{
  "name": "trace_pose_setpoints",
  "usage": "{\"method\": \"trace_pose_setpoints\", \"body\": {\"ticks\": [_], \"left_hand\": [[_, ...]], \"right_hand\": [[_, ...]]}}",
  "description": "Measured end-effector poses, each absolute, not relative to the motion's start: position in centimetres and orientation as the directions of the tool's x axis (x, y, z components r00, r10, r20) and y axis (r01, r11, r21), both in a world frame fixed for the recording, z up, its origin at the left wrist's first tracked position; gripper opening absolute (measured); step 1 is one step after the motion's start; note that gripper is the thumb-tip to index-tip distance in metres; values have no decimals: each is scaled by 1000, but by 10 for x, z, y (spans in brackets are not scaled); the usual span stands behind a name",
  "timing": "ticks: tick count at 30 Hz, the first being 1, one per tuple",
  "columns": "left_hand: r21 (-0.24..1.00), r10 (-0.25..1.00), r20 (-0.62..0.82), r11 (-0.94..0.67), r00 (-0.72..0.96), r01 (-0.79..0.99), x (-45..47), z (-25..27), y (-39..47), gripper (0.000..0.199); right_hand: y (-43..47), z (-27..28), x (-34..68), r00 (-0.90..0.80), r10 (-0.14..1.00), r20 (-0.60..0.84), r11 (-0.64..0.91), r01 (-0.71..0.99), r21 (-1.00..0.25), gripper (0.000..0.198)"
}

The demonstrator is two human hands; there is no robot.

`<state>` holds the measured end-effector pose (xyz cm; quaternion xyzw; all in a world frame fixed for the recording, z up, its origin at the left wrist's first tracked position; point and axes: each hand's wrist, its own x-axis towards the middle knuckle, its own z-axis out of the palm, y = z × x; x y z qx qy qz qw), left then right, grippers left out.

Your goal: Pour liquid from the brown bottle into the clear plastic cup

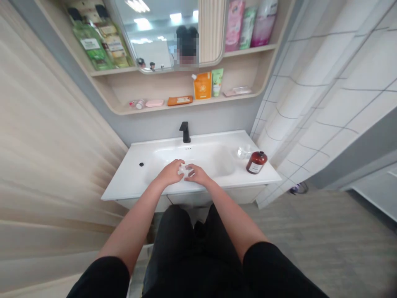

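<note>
Over the front part of the white sink basin (pixel 214 159), my left hand (pixel 171 171) and my right hand (pixel 197 174) face each other. Between their curled fingers is a small clear, whitish object (pixel 185 169). Its exact kind is too small to make out, and the fingers cover parts of it. Both hands appear to grip it from opposite sides. Behind them, the black faucet (pixel 185 133) rises from the back of the sink.
A brown bottle (pixel 257 162) and a clear container (pixel 245 152) stand on the counter's right side. Above is a shelf (pixel 114 106) with an orange pouch (pixel 202 86), a green tube (pixel 217 82) and a pink soap-like bar (pixel 154 103). A curtain (pixel 56 124) hangs left.
</note>
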<state>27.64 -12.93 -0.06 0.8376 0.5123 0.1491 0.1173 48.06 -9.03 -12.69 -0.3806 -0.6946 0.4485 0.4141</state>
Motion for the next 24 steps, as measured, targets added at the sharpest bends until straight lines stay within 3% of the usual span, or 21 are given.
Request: {"method": "trace_pose_setpoints", "body": {"ticks": [3, 5, 7, 10, 15, 24], "left_hand": [[261, 945, 63, -325, 320, 909, 280, 1, -133, 35], [217, 944, 58, -328, 324, 919, 282, 2, -134, 33], [230, 901, 96, -433, 423, 872, 281, 1, -135, 25], [286, 833, 169, -553, 527, 783, 279, -1, -135, 43], [264, 932, 72, -361, 355, 894, 279, -2, -131, 31], [347, 927, 47, -365, 373, 864, 270, -2, -129, 30]], "right_hand": [[-90, -127, 481, -380, 893, 243, 320, 156, -935, 68], [-90, -128, 481, -388, 889, 244, 324, 154, -934, 68], [-90, -128, 481, -385, 892, 239, 318, 157, -935, 67], [-90, -128, 480, -373, 899, 227, 305, 162, -939, 66], [-90, -128, 481, -375, 897, 233, 305, 146, -941, 67], [-89, -129, 480, -375, 904, 208, 268, 116, -957, 69]]}}
